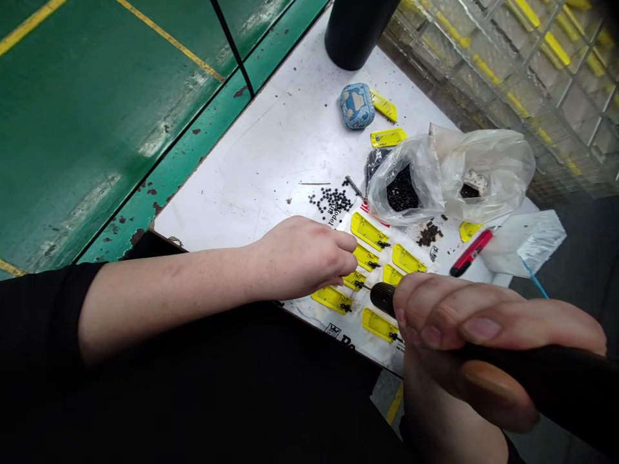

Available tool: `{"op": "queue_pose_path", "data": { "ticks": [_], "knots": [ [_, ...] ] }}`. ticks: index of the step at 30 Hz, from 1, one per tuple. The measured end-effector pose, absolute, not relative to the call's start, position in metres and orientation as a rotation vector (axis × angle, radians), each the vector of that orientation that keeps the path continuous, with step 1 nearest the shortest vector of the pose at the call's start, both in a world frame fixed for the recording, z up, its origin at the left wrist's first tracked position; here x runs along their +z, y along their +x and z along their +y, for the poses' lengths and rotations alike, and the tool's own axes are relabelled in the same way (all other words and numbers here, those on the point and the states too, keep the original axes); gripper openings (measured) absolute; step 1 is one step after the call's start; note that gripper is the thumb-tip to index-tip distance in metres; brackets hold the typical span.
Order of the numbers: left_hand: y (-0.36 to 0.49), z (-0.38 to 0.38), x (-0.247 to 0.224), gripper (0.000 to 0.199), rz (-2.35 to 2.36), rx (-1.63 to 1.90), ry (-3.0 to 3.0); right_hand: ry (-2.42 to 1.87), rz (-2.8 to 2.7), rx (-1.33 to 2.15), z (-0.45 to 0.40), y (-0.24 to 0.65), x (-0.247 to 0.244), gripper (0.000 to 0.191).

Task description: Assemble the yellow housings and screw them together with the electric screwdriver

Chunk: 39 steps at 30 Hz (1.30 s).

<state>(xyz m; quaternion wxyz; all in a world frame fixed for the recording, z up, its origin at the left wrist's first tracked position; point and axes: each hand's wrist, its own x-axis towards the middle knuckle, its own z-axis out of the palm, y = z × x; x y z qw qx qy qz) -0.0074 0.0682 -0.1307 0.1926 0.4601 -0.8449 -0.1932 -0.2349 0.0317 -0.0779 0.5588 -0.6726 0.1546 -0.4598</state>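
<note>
My right hand (464, 328) is wrapped round a black power screwdriver (383, 298). Its thin bit points left, with the tip at the small black piece on the end of a yellow plastic part (353, 280). My left hand (309, 258) has its fingers curled down onto that same part; the fingertips are mostly hidden behind the hand. Around it lie several more yellow parts (368, 231) in two rough rows, many with a small black piece at one end. Just beyond my left hand is a scatter of tiny black pieces (333, 201).
Two clear plastic bags (420, 206) with dark small pieces stand behind the rows. A red and black utility knife (471, 252) lies to the right, a blue patterned case (357, 106) and a black cylinder (353, 38) farther back. Stacked clear trays (522, 77) hold yellow parts. Green flooring (120, 116) is left.
</note>
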Motion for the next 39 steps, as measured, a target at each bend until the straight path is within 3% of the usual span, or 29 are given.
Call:
{"op": "queue_pose_path", "data": {
  "ticks": [6,13,23,27,33,39],
  "knots": [
    [-0.007,0.068,-0.128,0.027,-2.371,-0.586,1.291,-1.595,0.389,-1.172,0.033,-0.232,-0.086,0.019],
    [-0.005,0.070,-0.131,0.023,-2.379,-0.578,1.253,-1.306,0.315,-1.284,0.009,-0.235,-0.084,0.037],
    [-0.007,0.072,-0.113,0.012,-2.212,-0.618,1.207,-1.409,0.850,-1.722,-0.012,-0.270,-0.066,0.028],
    [-0.017,0.047,-0.097,0.018,-2.095,-0.572,1.322,-1.629,1.116,-1.867,-0.017,-0.269,-0.075,0.027],
    [-0.043,-0.025,-0.086,0.031,-2.339,-0.180,1.769,-1.643,1.125,-1.879,-0.023,-0.277,-0.080,0.027],
    [-0.065,-0.064,-0.094,0.024,-2.431,-0.128,1.743,-1.651,1.136,-1.847,-0.020,-0.277,-0.077,0.028]
  ]
}}
